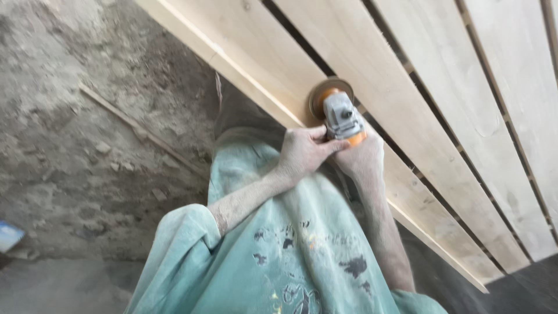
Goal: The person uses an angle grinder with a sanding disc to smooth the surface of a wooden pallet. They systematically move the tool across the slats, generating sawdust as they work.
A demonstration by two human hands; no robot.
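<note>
An orange and grey angle grinder (342,114) rests with its round sanding disc (319,93) against a pale wooden plank (273,58). My left hand (304,152) grips the grinder body from the left, fingers wrapped toward its grey head. From below and to the right, my right hand (365,157) closes around the rear of the tool. Both forearms are coated with wood dust. My dusty green shirt (290,244) fills the lower middle of the view.
Several pale planks (442,116) run diagonally from upper left to lower right with dark gaps between them. To the left lies a rough dirt floor (87,116) with small stones and a thin wooden strip (139,131). A blue object (9,235) sits at the left edge.
</note>
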